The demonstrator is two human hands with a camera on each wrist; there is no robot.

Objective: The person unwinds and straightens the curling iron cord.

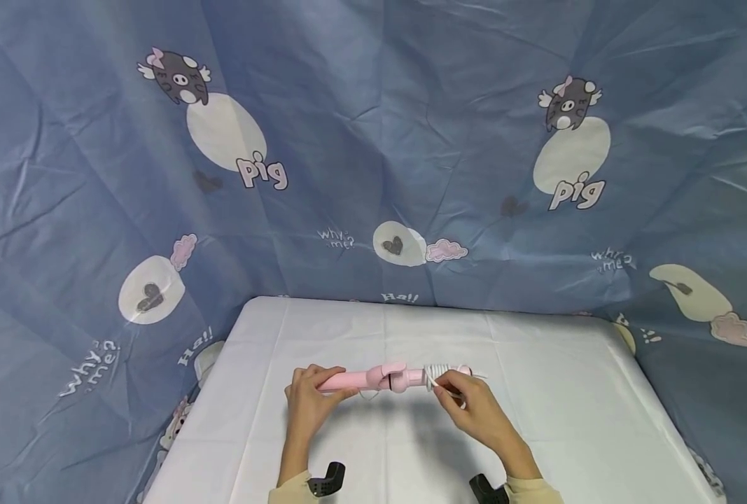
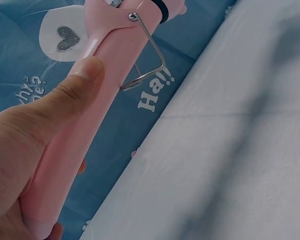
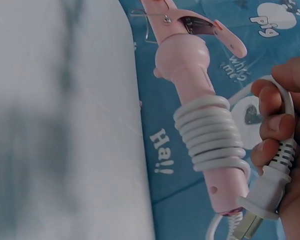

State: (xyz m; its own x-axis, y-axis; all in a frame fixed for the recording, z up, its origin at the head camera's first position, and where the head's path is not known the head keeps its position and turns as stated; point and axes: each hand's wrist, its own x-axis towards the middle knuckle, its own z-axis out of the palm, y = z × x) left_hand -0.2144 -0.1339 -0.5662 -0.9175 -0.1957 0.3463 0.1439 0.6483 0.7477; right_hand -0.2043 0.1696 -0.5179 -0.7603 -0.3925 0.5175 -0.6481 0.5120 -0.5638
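A pink curling iron (image 1: 391, 379) is held level just above the white table (image 1: 568, 392). My left hand (image 1: 310, 399) grips its barrel end (image 2: 75, 150), thumb along the pink tube, with a thin wire stand (image 2: 150, 65) folding out below. Several turns of the white power cord (image 3: 210, 132) are wound round the handle (image 3: 190, 75). My right hand (image 1: 468, 402) holds the cord's end, fingers (image 3: 272, 125) curled round the white plug (image 3: 265, 192) beside the handle's tip.
Blue cloth with pig and heart prints (image 1: 373, 154) hangs behind and on both sides of the table. Two dark wrist camera mounts (image 1: 325, 479) show at the bottom edge. White tabletop stretches right of my hands.
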